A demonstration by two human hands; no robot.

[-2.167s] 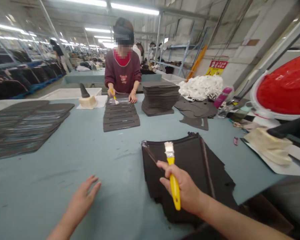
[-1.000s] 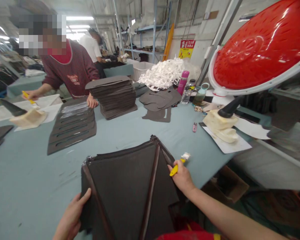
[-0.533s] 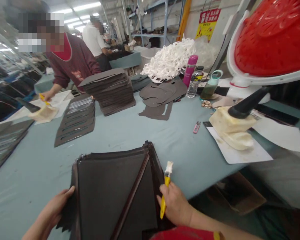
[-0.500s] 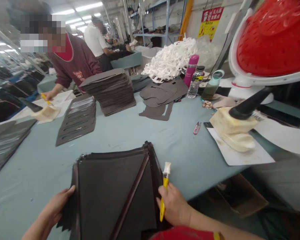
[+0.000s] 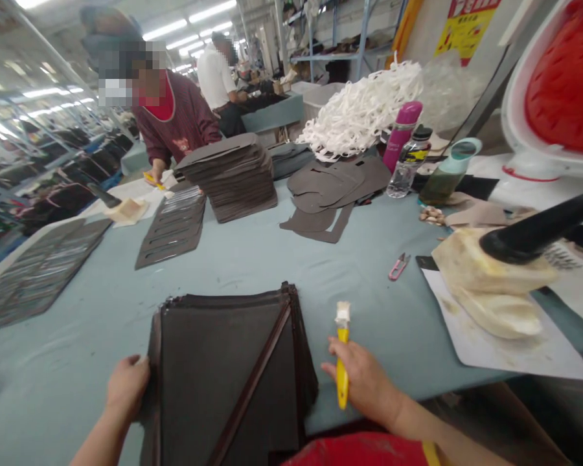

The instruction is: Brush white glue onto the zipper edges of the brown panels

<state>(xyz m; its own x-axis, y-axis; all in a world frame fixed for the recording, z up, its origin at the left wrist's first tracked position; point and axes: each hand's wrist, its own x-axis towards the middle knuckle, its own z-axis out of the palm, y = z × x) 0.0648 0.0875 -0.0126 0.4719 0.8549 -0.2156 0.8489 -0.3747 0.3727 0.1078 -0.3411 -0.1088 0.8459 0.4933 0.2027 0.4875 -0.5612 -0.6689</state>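
A stack of dark panels (image 5: 223, 362) lies at the near edge of the blue-green tabletop, a brown diagonal strip crossing its top piece. At the stack's left edge, my left hand (image 5: 129, 385) has its fingers wrapped round the side, partly hidden beneath it. My right hand (image 5: 362, 378) holds a yellow-handled brush (image 5: 342, 362) upright, right of the stack and apart from it. White matter coats the bristles. Further right, a cream block-shaped container (image 5: 490, 265) with a black-handled tool (image 5: 539, 230) in it rests on a white sheet (image 5: 554, 349).
Pink snips (image 5: 399, 266) lie beyond the brush. Behind stand a tall pile of dark pieces (image 5: 233, 178), flat cut-outs (image 5: 330, 188), bottles (image 5: 408, 162) and white strips (image 5: 359, 110). Across the table a person (image 5: 175, 123) holds another yellow brush.
My right hand with the brush has moved right, away from the stack's edge. My left hand stays at the left side. The view has shifted, with the cream container now nearer.
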